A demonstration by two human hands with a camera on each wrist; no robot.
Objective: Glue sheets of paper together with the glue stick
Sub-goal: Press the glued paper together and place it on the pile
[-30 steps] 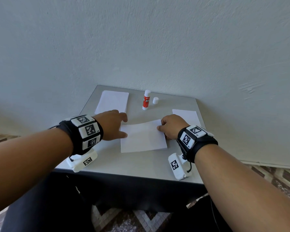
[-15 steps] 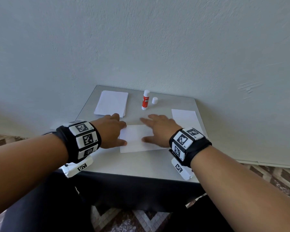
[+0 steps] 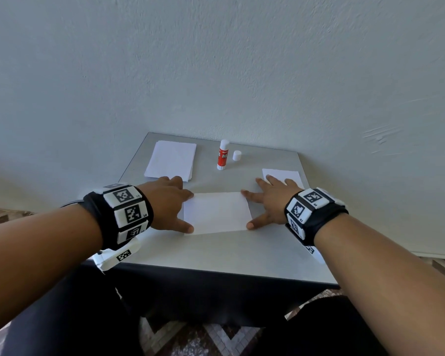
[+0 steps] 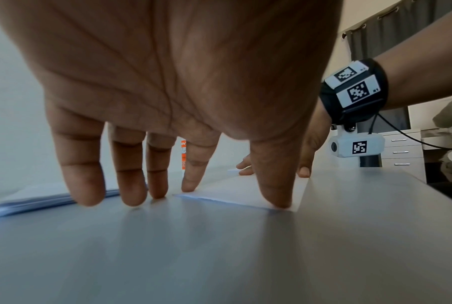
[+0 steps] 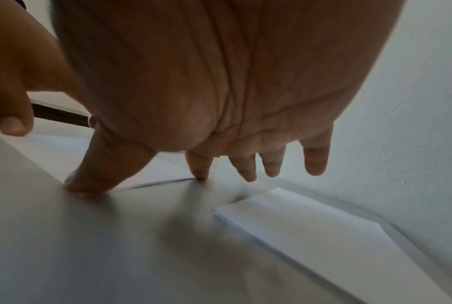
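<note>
The sheet of paper (image 3: 217,213) lies flat mid-worktop (image 3: 216,255), between both hands. The left hand (image 3: 168,202) and right hand (image 3: 269,201) are spread wide, holding nothing, fingertips touching its side edges. Thin, light and limp, it likely slides and creases easily; pin it by the edges. The glue stick (image 3: 223,154) stands uncapped behind, rigid, easy to take by the barrel.

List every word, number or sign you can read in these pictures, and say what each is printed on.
"STICK": second line of white lettering on the glue stick; the line above it is too blurred to read.
Wristband markers: black-and-white square codes; the tiny characters beside them are too small to read.
Paper sheets: no text.
</note>
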